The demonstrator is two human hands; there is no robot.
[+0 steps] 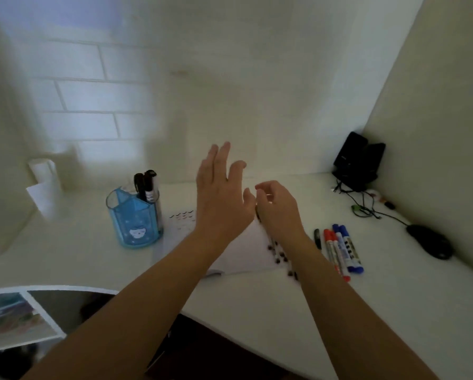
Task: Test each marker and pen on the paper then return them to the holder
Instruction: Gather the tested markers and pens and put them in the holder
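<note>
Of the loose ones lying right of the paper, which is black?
The slim black pen, leftmost of the row, beside a red marker; the others are thicker, capped red or blue.

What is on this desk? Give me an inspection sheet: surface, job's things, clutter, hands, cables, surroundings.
Surface: white desk; paper lying beneath both hands.
Job's things: blue holder left of the paper, two black markers upright in it; black pen and red and blue markers lying side by side right of the paper.
Clutter: black mouse, white roll, photo print.
Hands: left hand open, raised over the paper; right hand, fingers curled, apparently round a spotted pen.
Cables: black cables tangled between the black corner device and the mouse.
Surroundings: white brick-pattern wall.
</note>
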